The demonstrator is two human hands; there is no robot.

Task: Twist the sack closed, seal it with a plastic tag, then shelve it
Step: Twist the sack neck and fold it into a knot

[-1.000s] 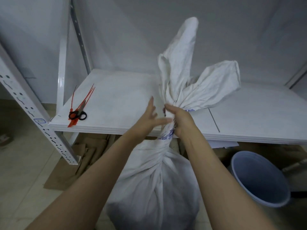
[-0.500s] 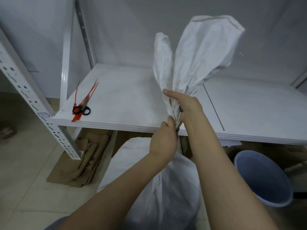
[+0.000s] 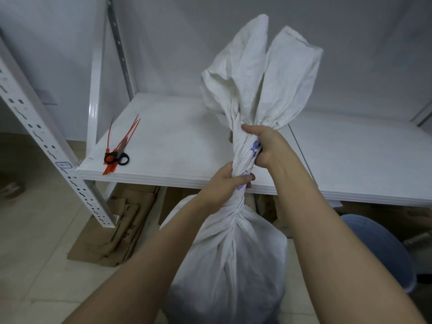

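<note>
Shelf (image 3: 182, 141), sack (image 3: 233, 265) base cropped, neck hidden under left hand (image 3: 222, 185), right hand (image 3: 266, 146)

Black-handled scissors (image 3: 117, 156), flattened brown cardboard (image 3: 121, 232), blue bucket (image 3: 383, 253) at far right

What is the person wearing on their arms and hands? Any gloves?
Nothing that shows. The left hand and the right hand are bare: no gloves, rings or watch. The left forearm and the right forearm are bare too, with no sleeves in view.
</note>
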